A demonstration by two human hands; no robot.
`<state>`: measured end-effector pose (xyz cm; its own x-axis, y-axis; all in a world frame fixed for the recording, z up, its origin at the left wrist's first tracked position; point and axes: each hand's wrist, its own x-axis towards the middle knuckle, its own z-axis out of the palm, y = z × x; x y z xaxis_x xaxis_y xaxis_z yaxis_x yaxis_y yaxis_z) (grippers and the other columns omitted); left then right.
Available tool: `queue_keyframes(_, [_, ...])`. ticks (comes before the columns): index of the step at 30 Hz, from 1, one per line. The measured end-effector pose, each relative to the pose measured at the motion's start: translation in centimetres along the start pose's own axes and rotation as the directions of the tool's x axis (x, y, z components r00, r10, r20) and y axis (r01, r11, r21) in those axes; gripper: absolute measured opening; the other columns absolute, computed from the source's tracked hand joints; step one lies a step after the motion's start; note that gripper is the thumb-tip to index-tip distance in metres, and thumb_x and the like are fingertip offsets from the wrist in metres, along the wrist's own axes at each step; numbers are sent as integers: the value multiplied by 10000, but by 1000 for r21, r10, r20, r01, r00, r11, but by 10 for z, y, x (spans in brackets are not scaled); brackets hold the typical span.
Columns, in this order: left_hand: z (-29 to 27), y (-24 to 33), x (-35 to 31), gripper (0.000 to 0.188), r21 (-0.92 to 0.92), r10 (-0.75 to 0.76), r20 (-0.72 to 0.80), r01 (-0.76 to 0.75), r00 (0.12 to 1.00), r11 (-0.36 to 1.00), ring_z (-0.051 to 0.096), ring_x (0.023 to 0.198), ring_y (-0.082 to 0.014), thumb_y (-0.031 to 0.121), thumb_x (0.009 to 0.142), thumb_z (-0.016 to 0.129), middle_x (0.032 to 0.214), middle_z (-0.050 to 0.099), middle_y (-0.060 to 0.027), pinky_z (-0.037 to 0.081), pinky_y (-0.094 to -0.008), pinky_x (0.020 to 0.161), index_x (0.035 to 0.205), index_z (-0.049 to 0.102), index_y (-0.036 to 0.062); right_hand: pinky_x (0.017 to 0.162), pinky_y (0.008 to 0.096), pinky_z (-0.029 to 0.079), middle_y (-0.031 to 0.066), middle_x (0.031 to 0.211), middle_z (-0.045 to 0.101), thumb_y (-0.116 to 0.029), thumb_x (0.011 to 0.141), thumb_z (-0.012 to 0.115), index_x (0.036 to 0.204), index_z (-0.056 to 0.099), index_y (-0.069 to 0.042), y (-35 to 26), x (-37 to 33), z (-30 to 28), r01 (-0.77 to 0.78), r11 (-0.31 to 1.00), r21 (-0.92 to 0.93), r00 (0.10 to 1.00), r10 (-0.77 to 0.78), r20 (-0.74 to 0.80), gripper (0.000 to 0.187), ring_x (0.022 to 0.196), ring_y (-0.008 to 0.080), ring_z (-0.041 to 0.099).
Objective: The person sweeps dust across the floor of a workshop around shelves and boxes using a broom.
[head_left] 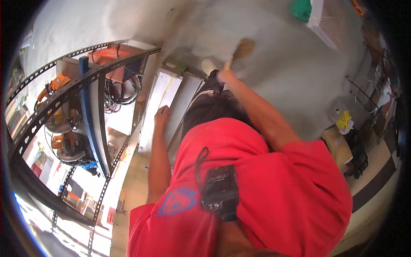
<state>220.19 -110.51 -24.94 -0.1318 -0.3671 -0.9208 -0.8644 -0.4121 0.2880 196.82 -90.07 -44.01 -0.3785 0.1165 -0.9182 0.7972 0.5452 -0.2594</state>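
In my right hand (226, 77) is the light wooden handle of a brush (243, 49), closed in my fingers. Its brown bristles point away from me over the grey floor and are smeared by motion. A pale clog (209, 65) with small holes is on my foot just left of that hand. My left hand (162, 115) hangs with its fingers curled in, and I see nothing in it. It is in front of a long white panel (165, 88); whether they touch I cannot tell.
A perforated metal shelf (92, 79) on the left carries an orange box (113, 60), coiled cables (128, 92) and orange-and-black power tools (68, 143). At the far right stand a white board (323, 25) and a green bundle (301, 9). Clutter with a yellow bag (343, 122) lines the right side.
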Motion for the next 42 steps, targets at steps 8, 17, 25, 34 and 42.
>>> queue_keyframes(8, [5,-59,-44,367,-233,-163,-93,137,982,963,574,822,-199,225,804,486,990,571,-102,470,-273,599,1109,481,20,432,344,386,113,644,587,-149,649,545,748,595,0,-173,-116,129,347,801,-488,906,-151,395,186,508,210,536])
queue_keyframes(17, [14,-23,-28,338,-264,-168,-100,136,981,955,579,791,-193,209,783,505,972,579,-92,469,-275,601,1072,508,34,470,241,356,12,677,485,-35,689,484,1032,537,-61,-181,-70,-54,461,845,-273,849,-329,414,348,552,95,438])
queue_keyframes(25, [23,84,-6,357,-246,-80,-118,49,990,968,567,806,-174,223,769,543,929,573,-60,461,-270,583,1077,503,47,476,260,370,38,621,472,-65,672,461,904,566,-14,-94,-50,-336,137,972,-193,960,-178,-217,260,522,119,427])
queue_keyframes(34, [115,208,8,432,-66,-19,49,23,999,998,558,839,-176,297,825,492,1028,560,-102,454,-272,640,1160,440,30,492,361,434,126,631,547,-138,732,448,684,564,-23,-109,219,-525,-93,431,-897,928,-290,-235,170,557,227,545])
queue_keyframes(42, [142,272,-16,390,-90,20,-30,-22,999,996,558,872,-194,261,824,493,1020,557,-100,447,-281,673,1125,464,13,594,392,465,205,726,595,-197,671,521,878,575,45,-297,85,-231,198,800,-566,955,-288,-73,323,656,304,601])
